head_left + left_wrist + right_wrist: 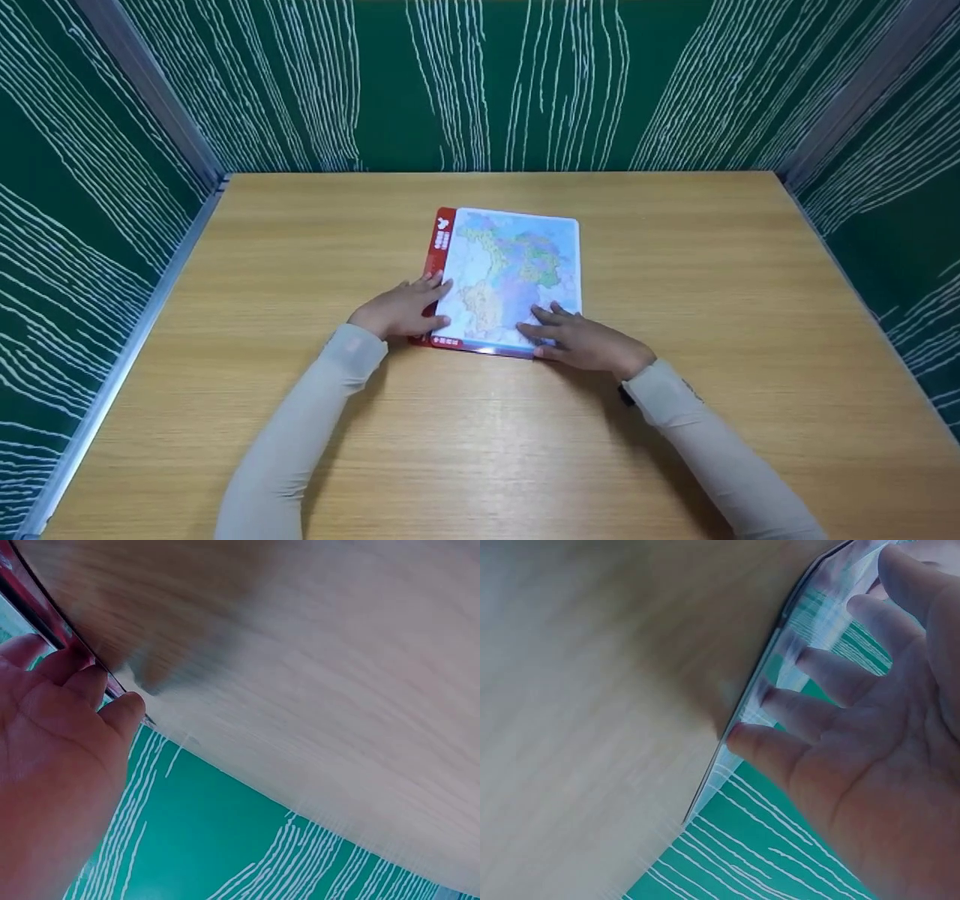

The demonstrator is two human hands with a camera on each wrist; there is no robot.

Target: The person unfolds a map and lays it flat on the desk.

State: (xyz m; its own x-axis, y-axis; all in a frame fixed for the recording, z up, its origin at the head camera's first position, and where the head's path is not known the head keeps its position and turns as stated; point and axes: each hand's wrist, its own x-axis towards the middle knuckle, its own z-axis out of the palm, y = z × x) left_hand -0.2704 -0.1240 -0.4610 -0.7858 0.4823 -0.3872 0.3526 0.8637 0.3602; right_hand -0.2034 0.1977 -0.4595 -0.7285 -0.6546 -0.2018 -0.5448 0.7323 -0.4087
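Observation:
A thin rectangular map board (506, 262), turned slightly askew, lies flat on the wooden table. Coloured regions cover its face, and a red strip with white print runs down its left side. My left hand (405, 307) rests on that strip near the lower left corner, fingers spread. At the lower right, the fingers of my right hand (589, 341) lie splayed over the map. The left wrist view shows my left hand (60, 727) with fingertips at the board's edge. In the right wrist view, the right hand's fingers (832, 675) reach over the glossy surface, which reflects them.
The wooden table (225, 300) extends around the board on every side. Green walls with white wavy lines (495, 82) stand behind and at both sides, with grey posts (150, 90) in the corners. Light-coloured sleeves (300, 435) cover both forearms.

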